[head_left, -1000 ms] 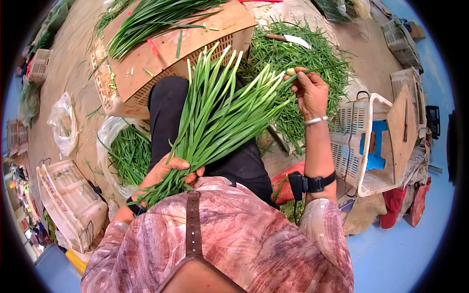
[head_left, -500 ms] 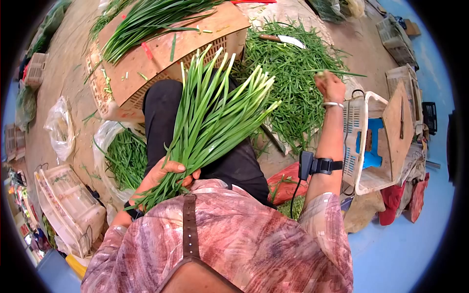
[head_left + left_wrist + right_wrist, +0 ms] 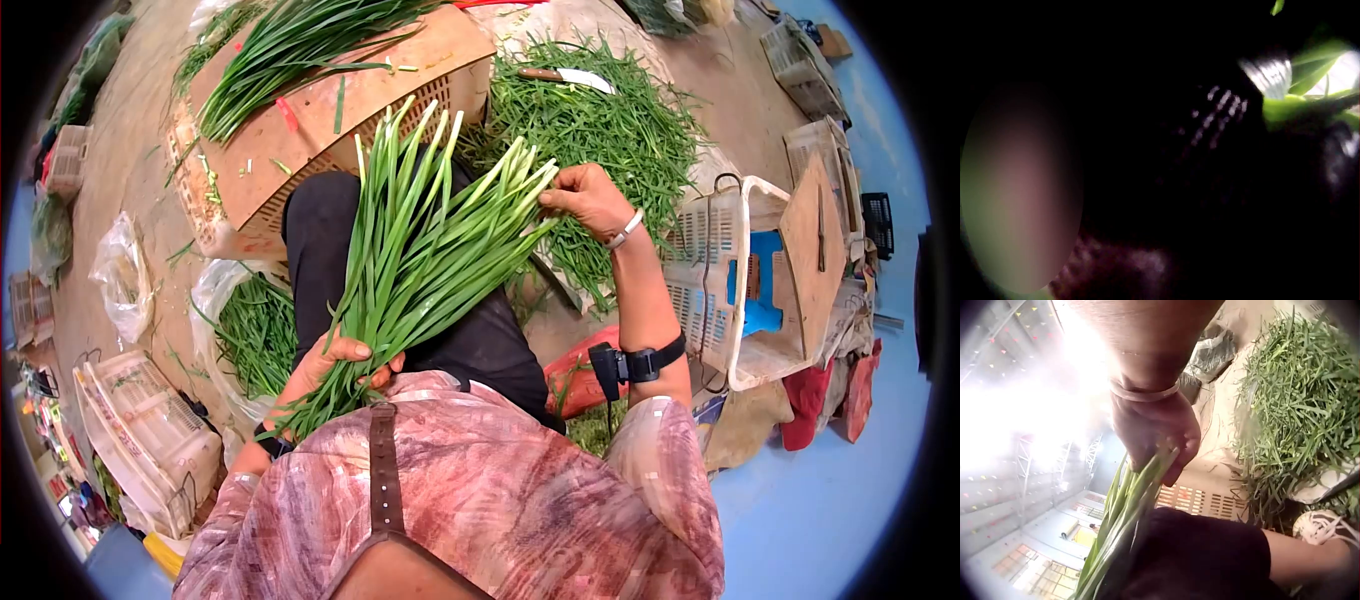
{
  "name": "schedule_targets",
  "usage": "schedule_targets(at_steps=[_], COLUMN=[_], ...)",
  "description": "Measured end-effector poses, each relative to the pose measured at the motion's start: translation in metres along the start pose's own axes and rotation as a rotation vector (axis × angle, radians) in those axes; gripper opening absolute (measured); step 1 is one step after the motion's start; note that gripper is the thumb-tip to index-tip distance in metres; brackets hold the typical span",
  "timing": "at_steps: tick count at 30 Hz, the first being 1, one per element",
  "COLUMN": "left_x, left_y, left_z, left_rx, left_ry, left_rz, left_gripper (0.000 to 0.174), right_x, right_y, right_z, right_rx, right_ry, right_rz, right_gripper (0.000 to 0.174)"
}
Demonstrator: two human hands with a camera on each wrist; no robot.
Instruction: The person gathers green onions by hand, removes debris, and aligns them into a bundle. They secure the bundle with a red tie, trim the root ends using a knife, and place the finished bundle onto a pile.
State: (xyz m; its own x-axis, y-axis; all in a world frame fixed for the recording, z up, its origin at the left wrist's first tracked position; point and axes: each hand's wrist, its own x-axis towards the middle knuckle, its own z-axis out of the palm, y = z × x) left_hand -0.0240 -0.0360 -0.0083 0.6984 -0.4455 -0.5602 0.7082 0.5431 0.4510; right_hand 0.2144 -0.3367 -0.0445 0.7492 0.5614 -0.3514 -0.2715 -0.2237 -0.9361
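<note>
Concrete floor (image 3: 135,180): left hand (image 3: 335,362) grip clasps chive bunch (image 3: 430,240); right hand (image 3: 588,198) pinches pale ends; hard tug may scatter stalks.

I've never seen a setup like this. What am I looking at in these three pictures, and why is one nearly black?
No machine here: a person works with bare hands and wears three small cameras. The round picture comes from the head camera, looking down. There the left hand grips a bunch of long green stalks at its darker end, while the right hand pinches the pale tips. Beyond lie a pile of loose greens with a knife on it, and a cardboard-topped crate carrying more stalks. The other two pictures come from cameras strapped to the wrists. The right one shows that hand's fingers closed on the stalk ends. The left one is nearly black, showing only a sliver of green, so it tells little.
</note>
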Motion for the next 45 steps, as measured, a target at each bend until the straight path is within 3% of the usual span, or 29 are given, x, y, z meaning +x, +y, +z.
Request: schedule_targets(at_steps=[4, 7, 9, 10, 11, 12, 14, 15, 17, 18, 19, 22, 25, 27, 28, 30, 32, 34, 37, 40, 41, 42, 43, 44, 45], left_x=[0.000, 0.002, 0.002, 0.002, 0.002, 0.001, 0.002, 0.002, 0.001, 0.001, 0.001, -0.001, -0.003, -0.003, -0.006, -0.011, -0.017, -0.021, -0.022, -0.026, -0.026, -0.027, -0.027, -0.017, -0.021], left_y=[-0.002, 0.000, -0.001, -0.001, 0.000, 0.002, 0.006, 0.008, 0.006, 0.005, 0.003, 0.002, 0.004, 0.010, 0.014, 0.025, 0.035, 0.049, 0.062, 0.072, 0.078, 0.086, 0.096, 0.107, 0.114], left_z=[-0.006, 0.000, -0.001, -0.001, 0.001, 0.003, 0.008, 0.010, 0.010, 0.007, 0.005, 0.000, 0.000, 0.002, 0.005, 0.015, 0.026, 0.030, 0.042, 0.059, 0.066, 0.073, 0.079, 0.072, 0.077], left_rx=[-0.066, -0.016, -0.034, -0.051, -0.051, -0.048, -0.043, -0.059, -0.085, -0.077, -0.069, -0.142, -0.144, -0.115, -0.116, -0.089, -0.010, 0.138, 0.191, 0.262, 0.142, 0.024, 0.105, 0.015, 0.386], left_ry=[-0.052, 0.021, 0.025, 0.031, 0.031, 0.008, -0.017, -0.032, -0.031, -0.044, -0.057, -0.064, -0.073, -0.115, -0.111, -0.083, -0.070, -0.126, -0.149, -0.200, -0.200, -0.201, -0.248, -0.449, -0.239], left_rz=[-0.046, -0.003, -0.019, -0.033, -0.034, -0.026, -0.011, -0.011, -0.001, -0.008, -0.020, -0.063, -0.085, -0.140, -0.129, -0.266, -0.225, -0.340, -0.333, -0.285, -0.322, -0.360, -0.293, -0.261, -0.116], left_gripper=[0.056, 0.061, 0.062, 0.062, 0.062, 0.063, 0.063, 0.063, 0.062, 0.060, 0.059, 0.055, 0.046, 0.038, 0.038, 0.037, 0.036, 0.037, 0.043, 0.052, 0.055, 0.058, 0.069, 0.078, 0.078], right_x=[-0.004, 0.008, 0.015, 0.017, 0.011, 0.007, -0.003, -0.005, -0.012, -0.016, -0.023, -0.038, -0.050, -0.059, -0.062, -0.054, -0.045, -0.033, -0.025, -0.022, -0.019, -0.016, -0.012, -0.009, -0.007], right_y=[-0.020, -0.008, -0.002, -0.001, -0.009, -0.010, -0.020, -0.021, -0.015, -0.011, -0.023, -0.057, -0.065, -0.062, -0.061, -0.041, -0.050, -0.055, -0.059, -0.070, -0.074, -0.079, -0.088, -0.099, -0.111], right_z=[-0.007, -0.036, -0.070, -0.090, -0.102, -0.106, -0.100, -0.091, -0.068, -0.053, -0.024, 0.045, 0.097, 0.127, 0.139, 0.167, 0.180, 0.184, 0.182, 0.176, 0.173, 0.169, 0.164, 0.157, 0.147], right_rx=[-0.307, -0.571, -0.520, -0.723, -0.919, -0.919, -1.303, -1.247, -1.231, -1.161, -1.065, -0.998, -1.108, -1.172, -1.159, -1.189, -1.048, -1.059, -0.956, -0.891, -0.877, -0.765, -0.699, -0.633, -0.573], right_ry=[0.074, 0.418, 0.692, 0.898, 1.037, 1.038, 1.210, 1.127, 0.806, 0.632, 0.479, 0.054, -0.160, -0.260, -0.295, -0.141, -0.162, -0.099, -0.242, -0.244, -0.184, -0.167, -0.150, -0.132, -0.060], right_rz=[-0.078, -0.309, -0.339, -0.400, -0.234, -0.234, 0.016, 0.255, 0.047, -0.263, -0.428, -0.605, -0.671, -0.660, -0.681, -0.894, -0.918, -1.004, -1.043, -1.084, -1.113, -1.115, -1.085, -1.056, -1.024], right_gripper=[0.009, 0.007, 0.007, 0.008, 0.017, 0.017, 0.037, 0.053, 0.054, 0.058, 0.062, 0.091, 0.112, 0.114, 0.096, 0.071, 0.057, 0.055, 0.058, 0.041, 0.032, 0.038, 0.038, 0.038, 0.039])
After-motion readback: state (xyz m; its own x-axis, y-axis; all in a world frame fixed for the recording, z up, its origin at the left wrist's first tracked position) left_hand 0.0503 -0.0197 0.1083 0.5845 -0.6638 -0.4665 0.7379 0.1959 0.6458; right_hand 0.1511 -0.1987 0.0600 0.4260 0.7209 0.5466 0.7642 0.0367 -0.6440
